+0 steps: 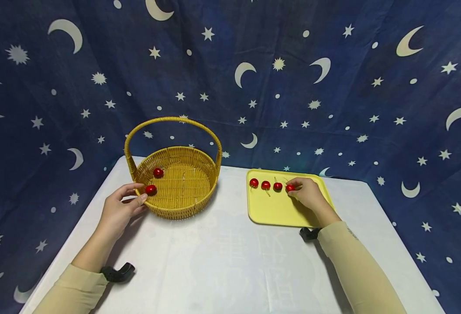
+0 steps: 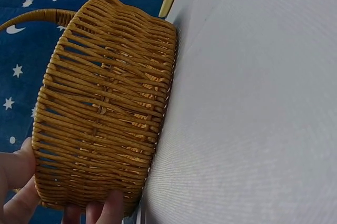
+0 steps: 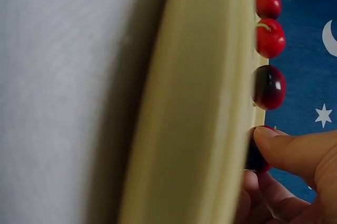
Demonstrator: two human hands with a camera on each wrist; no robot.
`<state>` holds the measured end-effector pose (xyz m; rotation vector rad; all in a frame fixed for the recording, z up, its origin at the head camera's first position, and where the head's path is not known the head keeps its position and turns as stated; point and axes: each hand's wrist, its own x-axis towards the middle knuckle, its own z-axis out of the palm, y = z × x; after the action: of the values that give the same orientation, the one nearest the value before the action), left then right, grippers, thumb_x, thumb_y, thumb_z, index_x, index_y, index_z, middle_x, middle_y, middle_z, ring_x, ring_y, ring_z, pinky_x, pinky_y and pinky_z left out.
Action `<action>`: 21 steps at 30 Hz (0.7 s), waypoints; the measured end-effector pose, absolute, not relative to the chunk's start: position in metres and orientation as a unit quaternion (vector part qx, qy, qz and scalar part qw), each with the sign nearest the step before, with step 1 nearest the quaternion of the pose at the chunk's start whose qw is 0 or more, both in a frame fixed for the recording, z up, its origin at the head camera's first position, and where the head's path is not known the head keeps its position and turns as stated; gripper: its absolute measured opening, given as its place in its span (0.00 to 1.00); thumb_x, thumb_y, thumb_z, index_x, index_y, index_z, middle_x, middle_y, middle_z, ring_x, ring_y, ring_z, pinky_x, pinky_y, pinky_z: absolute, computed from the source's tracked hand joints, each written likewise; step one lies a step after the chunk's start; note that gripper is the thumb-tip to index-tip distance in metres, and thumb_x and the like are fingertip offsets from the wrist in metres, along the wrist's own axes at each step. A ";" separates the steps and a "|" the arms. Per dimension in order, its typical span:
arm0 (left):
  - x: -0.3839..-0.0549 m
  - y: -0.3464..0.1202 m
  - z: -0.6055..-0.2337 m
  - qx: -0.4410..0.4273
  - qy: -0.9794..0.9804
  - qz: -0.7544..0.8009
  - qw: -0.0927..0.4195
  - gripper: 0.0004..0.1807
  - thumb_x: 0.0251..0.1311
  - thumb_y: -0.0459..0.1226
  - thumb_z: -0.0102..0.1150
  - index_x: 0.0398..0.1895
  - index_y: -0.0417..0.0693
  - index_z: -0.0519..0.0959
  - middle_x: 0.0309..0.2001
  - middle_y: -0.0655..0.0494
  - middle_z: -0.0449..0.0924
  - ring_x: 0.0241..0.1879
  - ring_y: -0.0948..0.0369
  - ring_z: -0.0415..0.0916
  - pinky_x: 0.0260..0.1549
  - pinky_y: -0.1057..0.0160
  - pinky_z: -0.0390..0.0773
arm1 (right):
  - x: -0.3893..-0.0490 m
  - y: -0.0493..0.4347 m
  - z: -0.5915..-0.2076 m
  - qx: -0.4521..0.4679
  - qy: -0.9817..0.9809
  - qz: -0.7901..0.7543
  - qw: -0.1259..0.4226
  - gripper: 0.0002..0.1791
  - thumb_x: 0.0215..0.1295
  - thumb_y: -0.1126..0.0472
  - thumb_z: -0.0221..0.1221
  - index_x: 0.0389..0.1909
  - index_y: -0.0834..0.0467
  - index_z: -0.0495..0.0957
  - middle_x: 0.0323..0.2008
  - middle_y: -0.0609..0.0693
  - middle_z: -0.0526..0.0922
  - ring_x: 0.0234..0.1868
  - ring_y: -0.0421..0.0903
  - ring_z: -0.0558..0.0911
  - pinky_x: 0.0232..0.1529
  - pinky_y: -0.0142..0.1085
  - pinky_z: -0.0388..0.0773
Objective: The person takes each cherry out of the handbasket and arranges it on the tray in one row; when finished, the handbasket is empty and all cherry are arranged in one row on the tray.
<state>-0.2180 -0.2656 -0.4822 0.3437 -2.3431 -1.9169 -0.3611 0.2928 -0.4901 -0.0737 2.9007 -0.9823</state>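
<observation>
My left hand [image 1: 121,208] holds the left side of a round wicker basket [image 1: 183,210], its thumb and fingers at the rim and outer wall. In the left wrist view the fingers [image 2: 111,208] lie against the woven side [image 2: 105,103]. Two red cherries [image 1: 158,172] sit inside the basket on its left. My right hand [image 1: 308,192] pinches a red cherry [image 1: 290,188] at the right end of a row on a yellow tray [image 1: 270,211]. In the right wrist view the thumb [image 3: 287,150] partly covers that dark-looking cherry [image 3: 257,155].
Beside the pinched cherry, several stemmed cherries [image 1: 266,186] line the tray's back half. The basket's tall arched handle [image 1: 171,118] rises above it. A white cloth [image 1: 215,261] covers the table, and a blue moon-and-star curtain [image 1: 277,87] hangs close behind. Black wrist devices [image 1: 118,273] are strapped to both arms.
</observation>
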 end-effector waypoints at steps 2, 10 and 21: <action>-0.218 -0.266 -0.483 0.113 -0.768 -0.629 0.046 0.28 0.75 0.36 0.66 0.75 0.42 0.73 0.65 0.42 0.69 0.45 0.71 0.81 0.47 0.66 0.91 | -0.361 0.293 -0.491 -0.023 0.947 -0.319 0.042 0.18 0.68 0.67 0.71 0.58 0.59 0.87 0.53 0.61 0.89 0.53 0.58 0.87 0.50 0.40 0.87; -0.219 -0.266 -0.484 0.113 -0.768 -0.629 0.043 0.28 0.75 0.36 0.65 0.75 0.43 0.73 0.65 0.42 0.68 0.45 0.71 0.81 0.48 0.66 0.91 | -0.361 0.296 -0.490 -0.032 0.944 -0.326 0.049 0.21 0.68 0.66 0.71 0.62 0.60 0.85 0.54 0.64 0.88 0.54 0.59 0.87 0.45 0.35 0.84; -0.217 -0.265 -0.482 0.114 -0.769 -0.627 0.044 0.28 0.76 0.36 0.65 0.75 0.43 0.73 0.65 0.42 0.68 0.45 0.71 0.81 0.48 0.66 0.91 | -0.352 0.293 -0.467 -0.044 0.945 -0.324 0.017 0.24 0.70 0.65 0.69 0.66 0.55 0.83 0.61 0.63 0.85 0.51 0.58 0.86 0.39 0.33 0.82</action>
<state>-0.2172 -0.2648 -0.4816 0.3480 -2.3512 -1.9184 -0.3516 0.2927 -0.4675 -0.1381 2.9361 -1.0078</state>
